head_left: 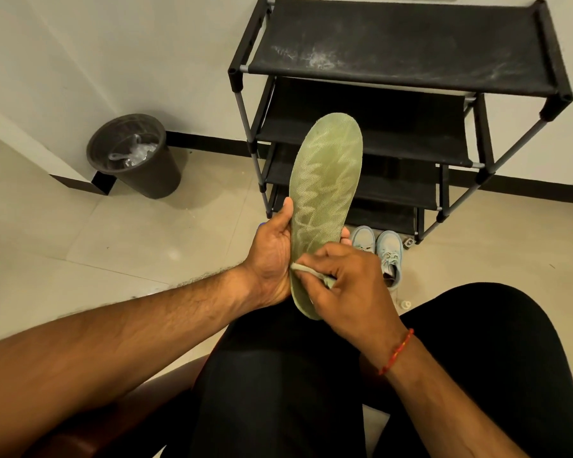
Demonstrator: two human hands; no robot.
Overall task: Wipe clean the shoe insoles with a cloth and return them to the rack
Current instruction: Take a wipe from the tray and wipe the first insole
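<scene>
Center frame: left hand [273, 256] grips the green insole [325, 206] from behind, thumb on its left edge, toe end up. Right hand [351, 279] pinches a small cloth [306, 270] against the insole's heel. Black rack [407, 81] upper right, pale shoes [381, 249] at its foot, bin [136, 157] upper left.

We see an olive-green insole [325, 193] with a fine mesh weave and paler zigzag streaks, and a pale grey-green cloth [306, 269]. The rack [411, 44] is black with grey poles, its top smeared whitish. The bin [153, 180] is dark brown-grey, the shoes [389, 249] pale blue, the bracelet [398, 350] red-orange, the trousers [278, 391] black, the floor [80, 242] beige tile, the skirting [209, 142] black.
</scene>
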